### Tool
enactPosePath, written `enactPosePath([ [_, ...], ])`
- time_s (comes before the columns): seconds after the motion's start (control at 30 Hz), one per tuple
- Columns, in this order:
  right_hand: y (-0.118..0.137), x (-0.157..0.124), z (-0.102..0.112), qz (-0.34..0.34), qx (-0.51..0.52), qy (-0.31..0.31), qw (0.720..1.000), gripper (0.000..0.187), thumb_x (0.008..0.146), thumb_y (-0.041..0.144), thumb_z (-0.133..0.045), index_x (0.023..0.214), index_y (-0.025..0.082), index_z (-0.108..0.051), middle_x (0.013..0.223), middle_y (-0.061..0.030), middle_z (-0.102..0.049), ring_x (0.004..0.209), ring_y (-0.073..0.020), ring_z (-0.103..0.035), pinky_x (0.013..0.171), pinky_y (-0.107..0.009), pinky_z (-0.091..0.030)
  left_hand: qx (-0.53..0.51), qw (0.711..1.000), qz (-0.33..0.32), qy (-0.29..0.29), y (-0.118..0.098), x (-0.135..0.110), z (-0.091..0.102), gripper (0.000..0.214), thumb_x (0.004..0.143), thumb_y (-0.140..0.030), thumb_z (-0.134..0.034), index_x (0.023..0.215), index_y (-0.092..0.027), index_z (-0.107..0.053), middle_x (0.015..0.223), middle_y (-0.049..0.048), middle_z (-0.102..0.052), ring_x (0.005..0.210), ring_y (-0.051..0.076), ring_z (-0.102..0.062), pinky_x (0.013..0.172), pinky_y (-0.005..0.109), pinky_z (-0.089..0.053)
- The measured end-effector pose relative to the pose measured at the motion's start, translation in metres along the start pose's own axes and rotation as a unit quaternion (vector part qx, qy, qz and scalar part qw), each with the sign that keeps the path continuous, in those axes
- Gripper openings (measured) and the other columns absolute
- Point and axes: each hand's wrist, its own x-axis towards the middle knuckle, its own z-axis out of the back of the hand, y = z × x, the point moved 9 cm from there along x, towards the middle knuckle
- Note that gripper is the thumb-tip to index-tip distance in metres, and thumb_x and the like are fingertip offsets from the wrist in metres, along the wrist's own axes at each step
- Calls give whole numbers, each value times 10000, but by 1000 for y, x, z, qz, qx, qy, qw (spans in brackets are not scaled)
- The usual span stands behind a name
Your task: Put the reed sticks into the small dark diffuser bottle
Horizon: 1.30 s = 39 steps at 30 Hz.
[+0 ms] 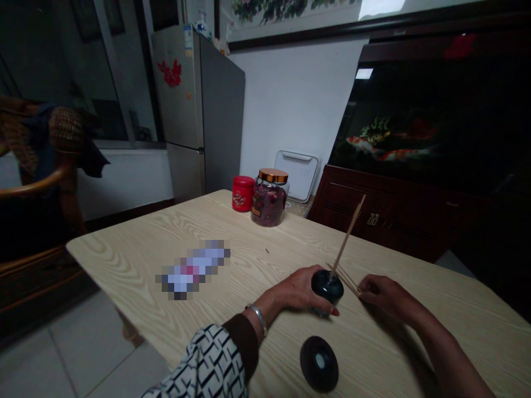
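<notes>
My left hand [299,292] is wrapped round a small dark round jar [327,286] standing on the wooden table [174,232]. One thin wooden stick [347,236] stands tilted in the jar's mouth. My right hand [384,296] lies just right of the jar, its fingers pinched on several more thin sticks [346,279] lying flat on the table. The jar's dark round lid [319,364] rests on the table near me, inside facing up.
A red tin [243,193] and a glass jar with a copper lid [269,197] stand at the table's far edge. A blurred flat object [194,267] lies mid-table. A fridge [199,110], a fish tank [435,121] on a dark cabinet and a wooden chair [37,188] surround the table.
</notes>
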Motion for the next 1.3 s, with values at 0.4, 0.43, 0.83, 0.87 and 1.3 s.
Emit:
enactPosePath([
  [0.4, 46, -63, 126, 32, 561, -330, 759, 314, 585, 371, -877, 838, 286, -710, 872, 12, -652, 756, -139, -606, 505, -207, -441, -1, 1000, -1, 1, -6, -3, 1, 731, 476, -305, -951, 1123, -150, -647, 1009, 67, -686, 900, 187, -631, 761, 282, -495],
  [0.43, 53, -66, 127, 37, 562, -343, 752, 293, 599, 363, -876, 826, 288, -707, 874, 14, -646, 755, -137, -603, 501, -209, -435, -2, 1000, -2, 0, -5, -2, 1, 736, 476, -307, -952, 1126, -146, -645, 1011, 73, -685, 899, 188, -630, 757, 283, -494],
  [0.83, 92, -54, 99, 72, 422, -320, 845, 280, 735, 437, -781, 898, 229, -687, 840, -29, -664, 733, -159, -589, 563, -252, -434, 3, 1000, -8, -3, -2, -1, 1, 743, 483, -329, -954, 1133, -146, -646, 1032, 86, -694, 914, 202, -638, 781, 305, -500],
  [0.87, 97, -51, 94, 79, 412, -303, 856, 280, 742, 438, -778, 900, 226, -686, 821, -24, -664, 715, -153, -582, 557, -247, -430, 5, 1000, -7, -4, -2, -1, 1, 749, 482, -336, -955, 1136, -147, -643, 1034, 87, -695, 916, 203, -636, 782, 305, -499],
  [1.3, 76, -25, 59, 59, 236, -115, 963, 432, 888, 594, -503, 932, 196, -665, 913, -106, -716, 756, -215, -663, 582, -288, -491, 0, 1000, -2, 1, -7, -3, 1, 747, 479, -329, -953, 1135, -159, -637, 1036, 76, -692, 919, 196, -637, 772, 289, -495],
])
